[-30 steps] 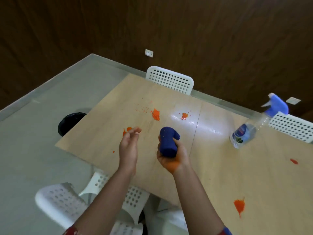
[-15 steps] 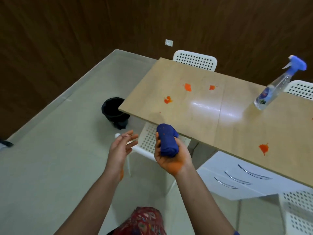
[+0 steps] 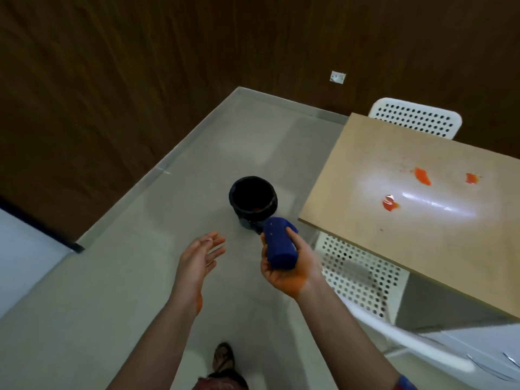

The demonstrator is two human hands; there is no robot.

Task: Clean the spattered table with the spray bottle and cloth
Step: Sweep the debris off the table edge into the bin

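Right hand (image 3: 284, 266) fingers grip the rolled blue cloth (image 3: 279, 244); left hand (image 3: 198, 257) fingers spread, holding nothing.

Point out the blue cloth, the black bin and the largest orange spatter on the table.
blue cloth (image 3: 280, 246): head view, middle of the roll.
black bin (image 3: 270, 213): head view, near wall.
largest orange spatter (image 3: 422, 176): head view, its centre.
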